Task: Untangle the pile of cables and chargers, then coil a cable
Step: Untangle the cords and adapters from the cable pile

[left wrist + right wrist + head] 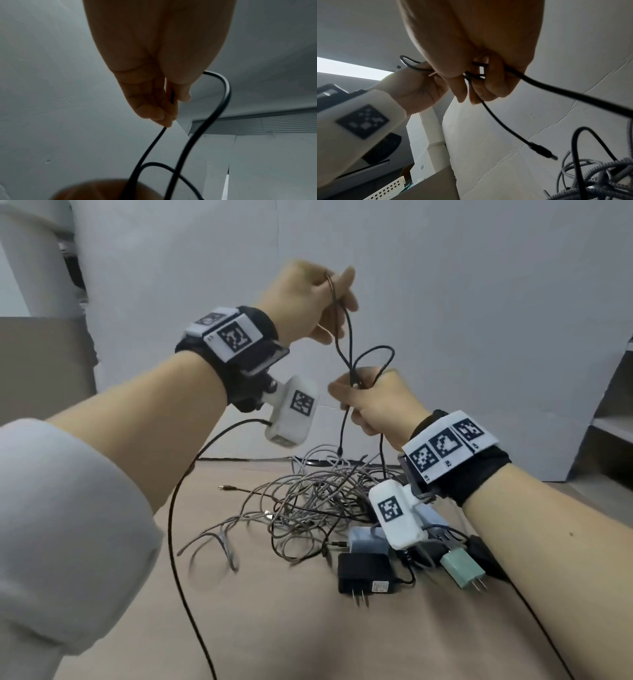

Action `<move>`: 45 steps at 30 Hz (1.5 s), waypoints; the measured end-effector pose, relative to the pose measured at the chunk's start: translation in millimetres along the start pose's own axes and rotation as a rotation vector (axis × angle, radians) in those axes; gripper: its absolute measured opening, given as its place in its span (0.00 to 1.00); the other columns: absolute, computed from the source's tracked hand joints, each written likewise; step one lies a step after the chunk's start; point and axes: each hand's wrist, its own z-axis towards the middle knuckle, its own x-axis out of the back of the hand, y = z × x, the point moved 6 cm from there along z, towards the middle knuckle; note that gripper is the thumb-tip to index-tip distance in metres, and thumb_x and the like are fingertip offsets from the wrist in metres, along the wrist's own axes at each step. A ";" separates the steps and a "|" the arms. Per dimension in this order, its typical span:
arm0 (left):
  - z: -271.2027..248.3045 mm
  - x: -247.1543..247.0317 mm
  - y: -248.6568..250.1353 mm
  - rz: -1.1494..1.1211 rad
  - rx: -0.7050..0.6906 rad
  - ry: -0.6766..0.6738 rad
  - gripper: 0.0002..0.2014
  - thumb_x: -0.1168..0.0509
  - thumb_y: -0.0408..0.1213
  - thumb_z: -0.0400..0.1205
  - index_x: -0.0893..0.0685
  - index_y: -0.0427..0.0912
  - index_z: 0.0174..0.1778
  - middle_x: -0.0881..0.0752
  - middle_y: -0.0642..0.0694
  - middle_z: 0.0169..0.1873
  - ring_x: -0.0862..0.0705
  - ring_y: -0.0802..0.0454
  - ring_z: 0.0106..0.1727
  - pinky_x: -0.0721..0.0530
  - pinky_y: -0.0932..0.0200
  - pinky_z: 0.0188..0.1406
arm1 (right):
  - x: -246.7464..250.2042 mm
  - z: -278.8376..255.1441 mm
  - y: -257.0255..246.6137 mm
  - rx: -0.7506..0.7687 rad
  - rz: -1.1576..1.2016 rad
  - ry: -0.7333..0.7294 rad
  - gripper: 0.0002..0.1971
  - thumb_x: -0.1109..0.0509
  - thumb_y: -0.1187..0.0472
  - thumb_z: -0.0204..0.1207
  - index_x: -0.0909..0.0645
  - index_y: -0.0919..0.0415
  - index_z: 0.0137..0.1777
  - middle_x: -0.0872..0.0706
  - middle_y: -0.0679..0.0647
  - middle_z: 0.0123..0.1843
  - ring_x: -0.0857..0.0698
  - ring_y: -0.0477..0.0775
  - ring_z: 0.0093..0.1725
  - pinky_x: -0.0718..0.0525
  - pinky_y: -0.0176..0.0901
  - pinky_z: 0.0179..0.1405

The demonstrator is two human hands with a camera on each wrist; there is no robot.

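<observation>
My left hand [322, 299] is raised and pinches a thin black cable [350, 337] between thumb and fingers [164, 108]. Below it, my right hand [368, 402] grips several loops of the same cable [477, 75] in a fist. A small loop sticks up above that fist. The cable's barrel plug [542, 151] hangs free under the right hand, above the pile. The tangled pile of grey braided cables [308, 501] lies on the table. In front of it lie a black adapter [364, 575], a mint-green plug [462, 570] and a pale blue charger [366, 539].
The brown table surface [274, 628] stretches toward me. A white wall stands behind, and a shelf [609, 419] is at the right. The black lead [173, 508] of the left wrist camera hangs down to the table. A perforated white basket [388, 189] sits low at the left.
</observation>
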 end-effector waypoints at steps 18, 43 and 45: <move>-108.2 -163.1 -107.4 0.320 0.359 -0.804 0.14 0.29 0.61 0.79 0.14 0.56 0.50 0.11 0.58 0.49 0.15 0.60 0.52 0.20 0.64 0.56 | 71.1 -3.2 38.5 -0.231 0.434 0.177 0.09 0.43 0.64 0.89 0.23 0.66 0.50 0.26 0.53 0.33 0.35 0.43 0.17 0.45 0.32 0.13; -45.9 -184.0 -89.2 0.279 0.245 -0.274 0.15 0.31 0.42 0.85 0.11 0.38 0.36 0.12 0.45 0.31 0.19 0.54 0.30 0.21 0.61 0.34 | 133.0 -27.8 47.0 -0.275 0.394 0.432 0.04 0.36 0.72 0.78 0.24 0.68 0.51 0.23 0.60 0.43 0.14 0.59 0.35 0.11 0.46 0.31; -40.5 -180.3 -94.9 0.338 0.257 -0.215 0.13 0.31 0.40 0.85 0.10 0.34 0.41 0.12 0.43 0.34 0.18 0.48 0.34 0.22 0.59 0.36 | 135.5 -30.6 51.7 -0.303 0.319 0.422 0.03 0.36 0.72 0.78 0.24 0.67 0.49 0.23 0.60 0.43 0.15 0.58 0.37 0.12 0.48 0.35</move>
